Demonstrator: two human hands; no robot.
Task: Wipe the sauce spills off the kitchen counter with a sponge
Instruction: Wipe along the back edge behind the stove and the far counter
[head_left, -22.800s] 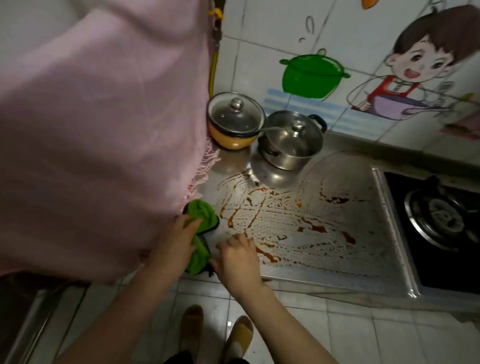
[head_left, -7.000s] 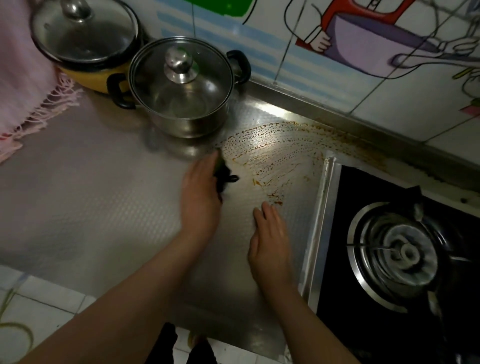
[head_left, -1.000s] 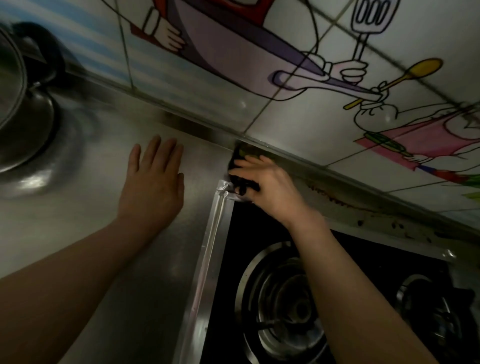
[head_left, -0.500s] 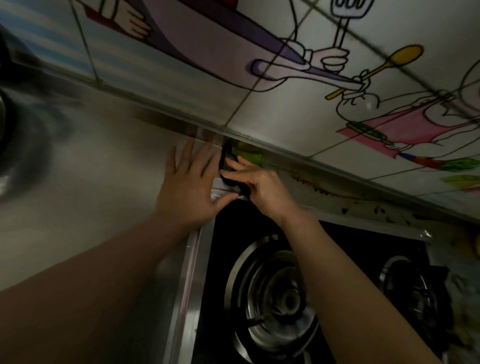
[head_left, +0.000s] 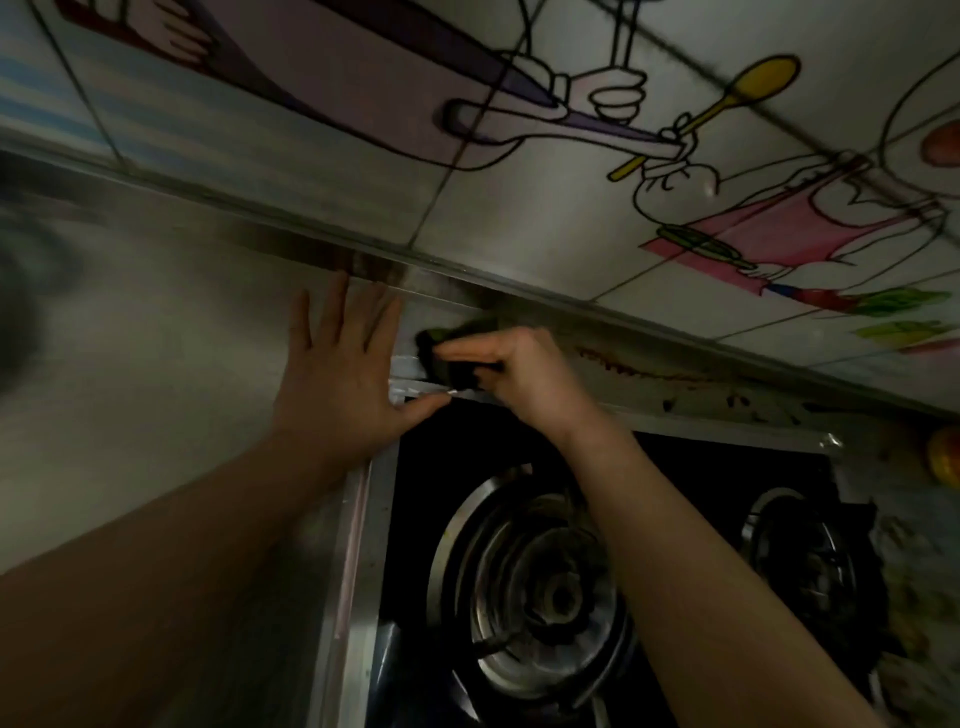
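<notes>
Sponge (head_left: 445, 358), dark with a green edge showing, sits at the back corner of the hob (head_left: 675, 519), on the narrow strip of worktop (head_left: 156, 364) under the tiled wall (head_left: 519, 208). Right hand (head_left: 511, 376) is closed around it, pinching from the right. Sauce streak (head_left: 631, 368) lies further right of that hand, its long axis running along the strip; dried spots (head_left: 735, 401) beyond. Right hand is the nearer. Left hand (head_left: 345, 379) lies flat, fingers spread, holding nothing, just beside the sponge. Judgement: next stroke runs rightward along a tight channel between wall and hob rim. Lighting dim.
</notes>
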